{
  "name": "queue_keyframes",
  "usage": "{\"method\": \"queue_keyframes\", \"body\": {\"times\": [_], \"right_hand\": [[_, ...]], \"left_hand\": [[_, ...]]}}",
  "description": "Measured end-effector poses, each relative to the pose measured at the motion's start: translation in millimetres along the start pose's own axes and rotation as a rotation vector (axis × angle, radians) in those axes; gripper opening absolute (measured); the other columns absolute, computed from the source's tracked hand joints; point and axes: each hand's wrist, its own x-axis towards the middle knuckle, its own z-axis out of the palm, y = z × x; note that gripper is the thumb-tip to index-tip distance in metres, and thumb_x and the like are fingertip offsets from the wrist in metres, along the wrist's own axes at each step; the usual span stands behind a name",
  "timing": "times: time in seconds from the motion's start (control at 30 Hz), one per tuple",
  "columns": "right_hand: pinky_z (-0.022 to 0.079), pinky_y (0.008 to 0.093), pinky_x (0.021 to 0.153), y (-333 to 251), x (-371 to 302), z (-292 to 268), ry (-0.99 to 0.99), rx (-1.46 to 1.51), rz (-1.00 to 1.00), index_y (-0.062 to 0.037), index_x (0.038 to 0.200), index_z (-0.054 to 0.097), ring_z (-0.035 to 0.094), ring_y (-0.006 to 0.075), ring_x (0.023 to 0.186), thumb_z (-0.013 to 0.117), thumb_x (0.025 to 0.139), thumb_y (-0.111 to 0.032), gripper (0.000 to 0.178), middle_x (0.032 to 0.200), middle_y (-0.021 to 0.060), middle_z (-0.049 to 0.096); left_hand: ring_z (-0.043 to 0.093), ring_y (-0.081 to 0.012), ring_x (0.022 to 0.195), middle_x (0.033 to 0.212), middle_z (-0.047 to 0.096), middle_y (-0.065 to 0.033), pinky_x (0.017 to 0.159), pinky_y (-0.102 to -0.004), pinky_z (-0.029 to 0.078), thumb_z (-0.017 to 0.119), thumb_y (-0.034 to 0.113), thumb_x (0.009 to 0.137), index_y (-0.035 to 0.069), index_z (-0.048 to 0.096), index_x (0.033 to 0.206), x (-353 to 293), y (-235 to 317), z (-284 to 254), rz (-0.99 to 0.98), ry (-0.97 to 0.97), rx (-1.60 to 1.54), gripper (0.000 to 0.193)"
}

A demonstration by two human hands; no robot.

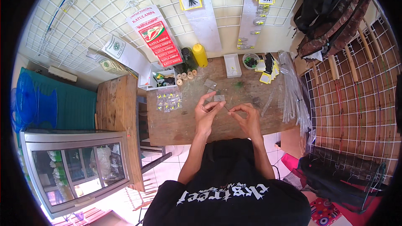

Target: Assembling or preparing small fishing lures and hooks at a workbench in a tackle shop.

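Above the middle of the wooden table, my left hand pinches a small greyish clear plastic bag between thumb and fingers. Close to it on the right, my right hand is closed in a pinch. A thin dark piece shows between the two hands, too small to name. Another small clear bag lies on the wood just beyond my left hand. Left of that hand is a group of clear packets with small yellow pieces inside.
A white organiser box, wooden spools and a yellow squeeze bottle stand at the back left. Behind my hands are a white tray and a round tub. Yellow-black cards and long clear plastic sleeves lie right.
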Motion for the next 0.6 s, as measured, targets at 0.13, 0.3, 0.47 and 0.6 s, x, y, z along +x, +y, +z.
{"method": "queue_keyframes", "body": {"times": [0.13, 0.3, 0.47, 0.6], "right_hand": [[0.046, 0.0336, 0.081, 0, -2, -6, -0.003, -0.005, 0.007, -0.0060, 0.084, 0.072, 0.060, 0.0213, 0.089, 0.075, 0.074, -0.010, 0.011, 0.084, 0.0063, 0.070], [0.044, 0.0342, 0.084, 4, -2, -15, -0.044, -0.009, -0.049, -0.0069, 0.086, 0.072, 0.058, 0.0218, 0.092, 0.073, 0.077, -0.009, 0.009, 0.087, 0.0061, 0.070], [0.043, 0.0353, 0.085, 8, 4, -24, 0.000, 0.005, -0.089, -0.0066, 0.085, 0.071, 0.056, 0.0229, 0.094, 0.072, 0.077, -0.010, 0.009, 0.087, 0.0058, 0.069], [0.042, 0.0360, 0.086, 13, 17, -34, -0.054, 0.002, -0.140, -0.0065, 0.084, 0.071, 0.055, 0.0245, 0.095, 0.072, 0.077, -0.011, 0.009, 0.087, 0.0056, 0.069]], "left_hand": [[0.064, -0.0110, 0.084, 0.087, 0.070, -0.0095, 0.080, -0.0255, 0.048, 0.075, -0.004, 0.076, 0.000, 0.049, 0.123, -5, 1, 1, 0.034, 0.027, 0.056, 0.054], [0.061, -0.0077, 0.077, 0.082, 0.068, -0.0055, 0.075, -0.0211, 0.046, 0.074, -0.003, 0.077, 0.001, 0.052, 0.120, -9, 1, 6, 0.084, 0.022, 0.084, 0.048], [0.058, -0.0054, 0.075, 0.081, 0.066, -0.0020, 0.072, -0.0198, 0.044, 0.073, -0.001, 0.079, 0.001, 0.054, 0.117, -13, 0, 8, 0.085, -0.005, 0.131, 0.043], [0.057, -0.0047, 0.079, 0.084, 0.064, -0.0006, 0.073, -0.0196, 0.044, 0.072, 0.000, 0.080, 0.000, 0.056, 0.115, -5, 0, 4, 0.076, -0.151, 0.205, 0.039]]}}
